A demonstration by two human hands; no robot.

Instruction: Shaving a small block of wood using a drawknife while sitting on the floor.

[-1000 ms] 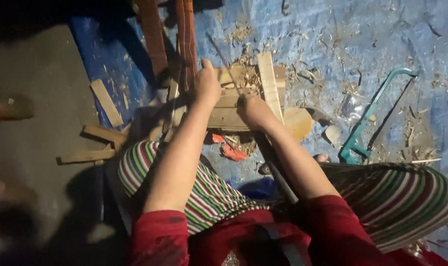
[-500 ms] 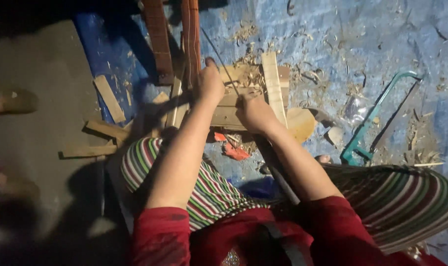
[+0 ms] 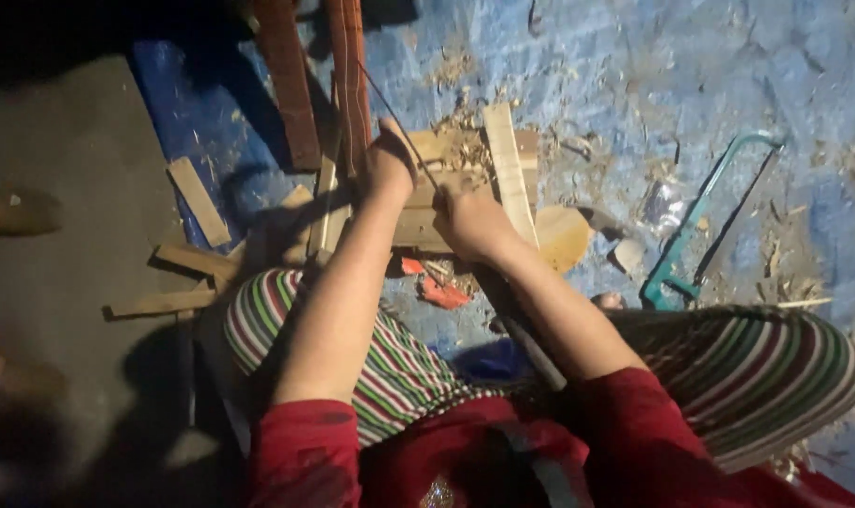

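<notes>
Dim floor under a blue tarp (image 3: 578, 56), littered with shavings and offcuts. Person sits low, striped legs either side of the work.

Work: a flat wood block (image 3: 465, 193) on the tarp just ahead of the knees, with a pale slat (image 3: 505, 160) lying across it.

Left hand (image 3: 390, 165) is closed on a thin dark rod (image 3: 390, 103) that slants up and away, tip end on the block. Right hand (image 3: 470, 221) presses flat on the block's near edge, pinning it. Hands close together, not touching.

Step, as I read it: working the rod into or along the block, mid-stroke. Next move needs the block kept pinned and the rod kept in line.

Green hacksaw (image 3: 705, 221) lies idle, well right. Red planks (image 3: 347, 75) stand beyond the block.
</notes>
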